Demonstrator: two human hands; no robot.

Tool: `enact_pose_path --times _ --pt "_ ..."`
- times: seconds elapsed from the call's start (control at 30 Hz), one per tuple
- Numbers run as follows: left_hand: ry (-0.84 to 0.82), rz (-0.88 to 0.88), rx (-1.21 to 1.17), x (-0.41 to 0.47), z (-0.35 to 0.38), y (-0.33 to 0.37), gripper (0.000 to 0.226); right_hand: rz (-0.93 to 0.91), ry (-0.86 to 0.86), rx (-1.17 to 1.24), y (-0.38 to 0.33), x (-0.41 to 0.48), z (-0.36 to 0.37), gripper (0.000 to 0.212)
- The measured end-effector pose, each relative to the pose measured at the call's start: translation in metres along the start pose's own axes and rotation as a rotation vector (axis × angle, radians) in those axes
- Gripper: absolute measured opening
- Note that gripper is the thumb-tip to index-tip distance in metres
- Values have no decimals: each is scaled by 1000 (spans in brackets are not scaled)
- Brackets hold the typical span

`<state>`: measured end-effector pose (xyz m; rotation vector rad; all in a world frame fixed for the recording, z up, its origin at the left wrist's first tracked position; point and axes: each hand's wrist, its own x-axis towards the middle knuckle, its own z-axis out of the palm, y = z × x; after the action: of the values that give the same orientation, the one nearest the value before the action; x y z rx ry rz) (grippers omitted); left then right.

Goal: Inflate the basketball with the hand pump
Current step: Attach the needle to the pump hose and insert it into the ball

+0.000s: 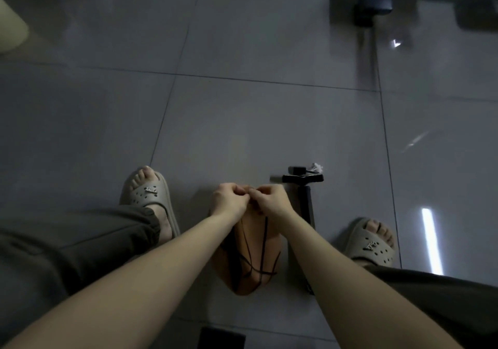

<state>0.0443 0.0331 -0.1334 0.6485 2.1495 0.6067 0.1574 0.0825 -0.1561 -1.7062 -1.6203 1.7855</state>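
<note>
Basketball (250,251) sags limp; left hand (229,200) and right hand (270,203) pinch its top; slack skin may slip free.

Dim, blurred top corners, glare on floor (269,122).

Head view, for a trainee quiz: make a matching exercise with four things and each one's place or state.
1 basketball
2 hand pump
3 left slipper
4 left hand

A lying right of the ball
B deflated, between the feet
C beige, on a foot
D pinching at the ball's top

Pairs: 1-B, 2-A, 3-C, 4-D
</note>
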Motion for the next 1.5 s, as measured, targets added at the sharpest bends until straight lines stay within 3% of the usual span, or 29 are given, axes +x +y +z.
enact_pose_path --times 0.07,0.17,0.27,0.4,0.47,0.57,0.73,1.0,1.17,1.33,1.43,1.5 --pt "-8 84 27 -3 -5 -1 18 -23 49 24 -5 -6 5 15" --pt "-74 218 159 -10 -10 -8 11 -14 41 -37 -3 -10 5 17" --pt "-125 236 236 -13 -7 -20 3 38 20 -107 2 -13 7 22" --pt "53 228 413 -10 0 -31 49 123 226 -184 9 -16 -4 23" --pt "54 21 438 -1 2 -38 69 142 203 -304 18 -22 -11 22" --pt "-165 -165 470 12 2 -43 55 162 127 -384 24 -31 -12 19" --pt "-243 -33 556 1 -22 -20 30 192 160 -194 -8 -21 -42 17" --pt "-276 269 348 -55 -144 98 22 -72 263 -31 -131 -67 -95 22" --pt "-390 383 38 -121 -230 157 12 -396 278 -66 -220 -145 -123 24" --pt "-272 495 -337 -173 -236 180 20 -634 516 68 -257 -208 -120 23" --pt "-186 494 -447 -179 -221 183 51 -701 592 72 -259 -221 -108 22" --pt "-139 467 -485 -176 -215 183 59 -729 606 44 -256 -218 -106 21"
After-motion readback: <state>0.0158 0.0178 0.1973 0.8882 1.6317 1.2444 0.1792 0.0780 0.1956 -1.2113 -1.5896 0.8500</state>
